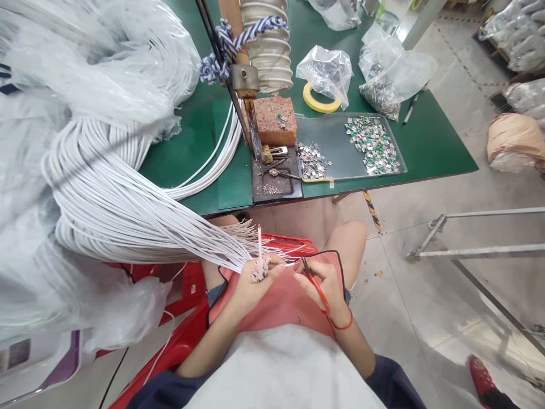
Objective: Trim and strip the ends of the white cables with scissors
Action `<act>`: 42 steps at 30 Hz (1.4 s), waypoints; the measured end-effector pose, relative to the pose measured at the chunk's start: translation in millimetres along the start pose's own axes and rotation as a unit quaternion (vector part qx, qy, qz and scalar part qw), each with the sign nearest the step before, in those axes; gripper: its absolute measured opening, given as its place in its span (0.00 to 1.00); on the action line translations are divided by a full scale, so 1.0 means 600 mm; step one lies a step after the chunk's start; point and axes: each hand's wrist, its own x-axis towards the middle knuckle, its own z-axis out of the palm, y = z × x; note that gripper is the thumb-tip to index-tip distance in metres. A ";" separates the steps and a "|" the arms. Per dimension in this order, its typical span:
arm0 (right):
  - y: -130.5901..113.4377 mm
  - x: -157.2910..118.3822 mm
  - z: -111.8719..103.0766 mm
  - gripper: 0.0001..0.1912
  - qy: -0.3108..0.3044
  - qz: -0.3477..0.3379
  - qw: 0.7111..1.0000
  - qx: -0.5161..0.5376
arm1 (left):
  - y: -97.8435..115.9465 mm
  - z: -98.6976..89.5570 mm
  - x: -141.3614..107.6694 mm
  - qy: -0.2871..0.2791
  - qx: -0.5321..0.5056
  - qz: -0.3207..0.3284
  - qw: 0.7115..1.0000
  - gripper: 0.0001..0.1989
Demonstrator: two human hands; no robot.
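Observation:
My left hand [251, 287] grips the ends of several thin white cables [106, 187], which fan out from a large bundle in clear plastic film [85, 74]. One cable end stands upright above my fingers, and frayed strands show at the hand. My right hand [319, 284] holds small red-handled snips [317, 287], their dark tip pointing toward the cable ends. A red cord [343, 326] loops from the handles around my wrist. My hands are a short way apart, over my lap and a salmon-pink apron [281, 309].
Ahead stands a green-topped workbench [426, 147] holding a grey tray of metal terminals [370, 145], a brick [272, 120], yellow tape [321, 97] and bags of metal parts [381, 74]. A ribbed duct [266, 42] rises behind. A red chair [183, 335] is at my left; a metal frame [472, 244] stands right.

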 end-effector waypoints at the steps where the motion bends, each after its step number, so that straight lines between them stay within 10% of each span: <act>1: 0.001 0.000 0.000 0.09 -0.002 0.001 1.000 -0.003 | 0.001 0.001 0.000 -0.001 -0.002 0.000 1.000 0.08; 42: 0.016 0.000 0.006 0.10 -0.005 0.036 0.999 0.014 | 0.004 0.007 -0.002 -0.023 0.017 0.008 1.000 0.10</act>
